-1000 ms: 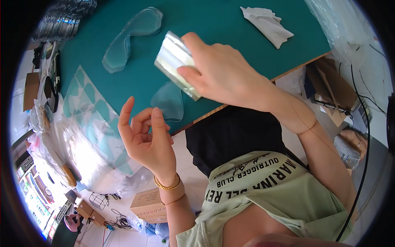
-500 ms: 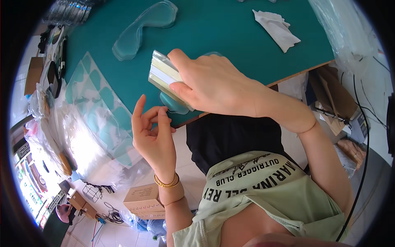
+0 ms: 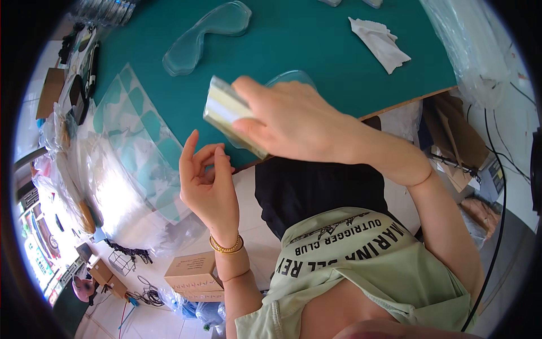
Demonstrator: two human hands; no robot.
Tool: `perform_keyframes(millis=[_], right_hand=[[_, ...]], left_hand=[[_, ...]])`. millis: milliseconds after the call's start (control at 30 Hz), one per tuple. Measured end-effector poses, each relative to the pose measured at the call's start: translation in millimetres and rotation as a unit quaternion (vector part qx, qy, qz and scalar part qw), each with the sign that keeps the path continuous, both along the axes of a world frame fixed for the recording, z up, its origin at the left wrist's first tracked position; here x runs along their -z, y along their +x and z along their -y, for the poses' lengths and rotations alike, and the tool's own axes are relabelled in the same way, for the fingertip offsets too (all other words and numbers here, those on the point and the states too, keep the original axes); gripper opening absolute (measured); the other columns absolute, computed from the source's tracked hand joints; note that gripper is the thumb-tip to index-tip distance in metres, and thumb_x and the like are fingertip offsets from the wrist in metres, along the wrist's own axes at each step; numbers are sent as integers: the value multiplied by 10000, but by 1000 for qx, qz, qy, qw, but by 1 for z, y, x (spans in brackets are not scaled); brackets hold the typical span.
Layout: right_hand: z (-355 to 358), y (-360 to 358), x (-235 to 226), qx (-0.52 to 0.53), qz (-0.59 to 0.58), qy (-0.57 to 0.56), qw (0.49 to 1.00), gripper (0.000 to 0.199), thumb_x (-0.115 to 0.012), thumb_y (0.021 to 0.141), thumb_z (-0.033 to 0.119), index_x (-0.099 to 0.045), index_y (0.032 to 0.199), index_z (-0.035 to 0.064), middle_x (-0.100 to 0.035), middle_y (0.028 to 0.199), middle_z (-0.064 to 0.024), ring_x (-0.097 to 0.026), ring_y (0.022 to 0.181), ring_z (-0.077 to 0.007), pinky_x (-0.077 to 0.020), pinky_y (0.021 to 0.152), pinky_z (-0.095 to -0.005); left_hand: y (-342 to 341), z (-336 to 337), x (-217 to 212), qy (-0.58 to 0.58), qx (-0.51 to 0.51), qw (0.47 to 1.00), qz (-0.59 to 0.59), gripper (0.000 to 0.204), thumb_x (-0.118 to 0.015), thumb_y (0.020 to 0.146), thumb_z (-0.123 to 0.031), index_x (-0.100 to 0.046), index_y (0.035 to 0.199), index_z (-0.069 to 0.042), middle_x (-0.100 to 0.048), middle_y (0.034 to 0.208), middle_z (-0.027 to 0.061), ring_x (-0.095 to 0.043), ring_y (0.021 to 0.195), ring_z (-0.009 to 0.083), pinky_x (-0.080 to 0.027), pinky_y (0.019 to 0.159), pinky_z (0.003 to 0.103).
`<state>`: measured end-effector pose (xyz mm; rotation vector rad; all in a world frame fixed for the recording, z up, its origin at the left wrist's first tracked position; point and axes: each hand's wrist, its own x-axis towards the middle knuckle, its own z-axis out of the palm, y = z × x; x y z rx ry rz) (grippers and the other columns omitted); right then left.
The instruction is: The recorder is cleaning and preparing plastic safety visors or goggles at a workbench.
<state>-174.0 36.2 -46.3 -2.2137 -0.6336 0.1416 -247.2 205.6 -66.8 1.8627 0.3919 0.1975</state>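
My right hand [image 3: 299, 121] grips a flat scraper-like block [image 3: 228, 110] with yellow and white bands and a clear, shiny edge; motion blurs it slightly. Under that block and hand lies a clear, goggle-shaped plastic piece [image 3: 293, 76]. Its far end shows beyond my knuckles, while most of it is hidden. My left hand [image 3: 208, 183] is raised at the table's near edge, left of the block, with the index finger stretched up and the others loosely bent. Nothing shows between its fingers. A clear goggle-shaped plastic stack [image 3: 206, 37] rests farther back on the green tabletop [image 3: 293, 34].
A crumpled white cloth [image 3: 381, 45] lies at the back right. Clear sheets with teal rounded shapes [image 3: 138, 133] and plastic bags [image 3: 113, 186] hang over the left edge. Plastic film [image 3: 474, 45] covers the right corner. Cardboard boxes [image 3: 195, 271] stand on the floor below.
The banded block and right hand have shifted slightly, and more of the clear piece shows beyond the knuckles. My left hand has drawn a little away from it. The whole view has shifted slightly.
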Motion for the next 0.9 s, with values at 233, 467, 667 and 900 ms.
perform_keyframes(millis=[233,467,667,900], right_hand=[[-7,0,-7,-2,-54,-52,997,315,-633,924,205,-432,989,-29,-622,626,-193,-607,567,-420,-464,518,-488],[84,48,16,165,-77,114,977,376,-574,997,329,-534,1104,-29,-622,812,-86,-598,719,-171,-492,675,-308],[116,50,28,269,167,-104,943,462,-578,997,286,-534,1348,-12,-574,1174,-113,-591,968,-210,-473,812,-323],[107,10,27,296,223,98,924,184,-616,938,74,-654,1117,52,-589,1142,-81,-590,964,-198,-458,807,-292]], left_hand=[[3,-1,-9,90,36,995,6,348,-690,874,1,-625,1216,17,-729,912,60,-641,722,83,-524,688,220],[40,-1,-42,315,235,913,110,318,-754,785,-96,-667,1074,4,-642,1023,136,-590,968,305,-491,844,389],[86,20,-14,360,363,854,97,288,-732,729,-133,-638,940,39,-614,939,167,-591,917,339,-501,829,418],[152,-19,-45,383,288,859,181,320,-725,726,-157,-659,975,34,-663,958,183,-644,897,334,-519,798,399]])
